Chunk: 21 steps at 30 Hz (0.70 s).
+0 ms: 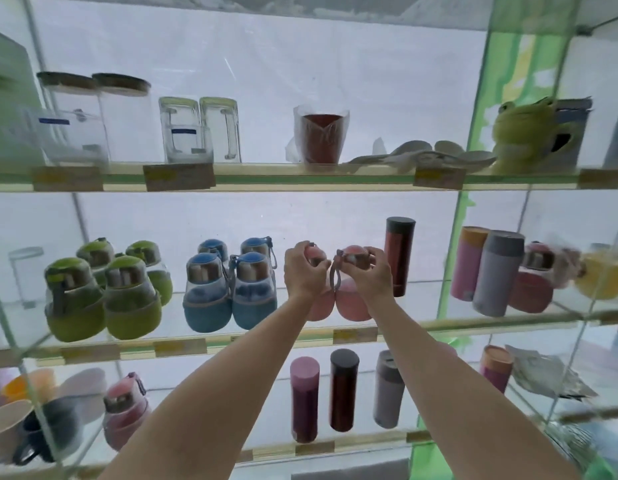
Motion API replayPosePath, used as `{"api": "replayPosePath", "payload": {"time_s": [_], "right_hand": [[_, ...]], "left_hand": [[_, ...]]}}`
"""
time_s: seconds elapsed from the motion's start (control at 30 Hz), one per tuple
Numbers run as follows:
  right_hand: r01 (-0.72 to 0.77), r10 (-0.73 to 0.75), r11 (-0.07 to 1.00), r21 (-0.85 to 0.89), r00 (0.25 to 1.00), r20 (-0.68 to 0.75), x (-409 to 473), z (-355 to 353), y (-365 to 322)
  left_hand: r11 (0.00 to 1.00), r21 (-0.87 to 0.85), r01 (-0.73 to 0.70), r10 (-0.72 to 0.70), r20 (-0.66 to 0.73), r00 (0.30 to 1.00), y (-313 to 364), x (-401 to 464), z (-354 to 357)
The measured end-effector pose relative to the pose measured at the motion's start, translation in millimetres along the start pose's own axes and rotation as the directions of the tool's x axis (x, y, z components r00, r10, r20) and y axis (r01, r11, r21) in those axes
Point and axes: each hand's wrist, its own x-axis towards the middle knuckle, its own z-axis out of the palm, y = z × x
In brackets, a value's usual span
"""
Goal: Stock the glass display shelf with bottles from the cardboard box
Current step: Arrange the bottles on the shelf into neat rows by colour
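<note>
Both arms are reaching up to the middle glass shelf [397, 325]. Left hand [304, 271] is gripping the cap end of the left pink bottle [318, 308], fingers curled round its top. Right hand [364, 271] is pinching the cap of the right pink bottle [350, 303], thumb and fingertips closed on the lid; a grey carry loop [336, 277] is hanging down between the two hands. The two pink bottles are sitting side by side on the shelf, their lower bodies touching or nearly so; exact contact is hidden behind the wrists. Both are standing upright near the front edge.

Neighbours on the same shelf: four blue bottles [228, 292] just beside on the left, four green bottles [106, 289] further left, a tall dark red flask [400, 256] just beside on the right.

Cardboard box is not appearing in view
</note>
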Motion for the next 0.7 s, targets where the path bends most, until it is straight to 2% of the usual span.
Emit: {"api": "replayPosePath", "payload": {"time_s": [0.1,0.27,0.4,0.5,0.7], "right_hand": [[-0.009,0.007,0.999,0.044,0.998,0.063,20,11,15],[-0.017,0.009,0.993,0.113,0.998,0.067,49,28,37],[-0.03,0.018,0.995,0.093,0.992,0.127,70,44,45],[0.021,-0.027,0.999,0.049,0.992,0.123,76,48,51],[0.032,-0.037,0.999,0.034,0.987,0.159,76,44,53]], "left_hand": [[1.0,-0.03,0.001,-0.002,-0.03,1.0,-10,12,18],[1.0,-0.006,-0.026,0.026,-0.056,0.998,-26,38,39],[0.998,0.031,-0.054,0.057,-0.089,0.994,-41,57,47],[0.988,0.1,-0.119,0.13,-0.111,0.985,-51,60,53],[0.986,0.124,-0.111,0.121,-0.078,0.99,-53,61,52]]}}
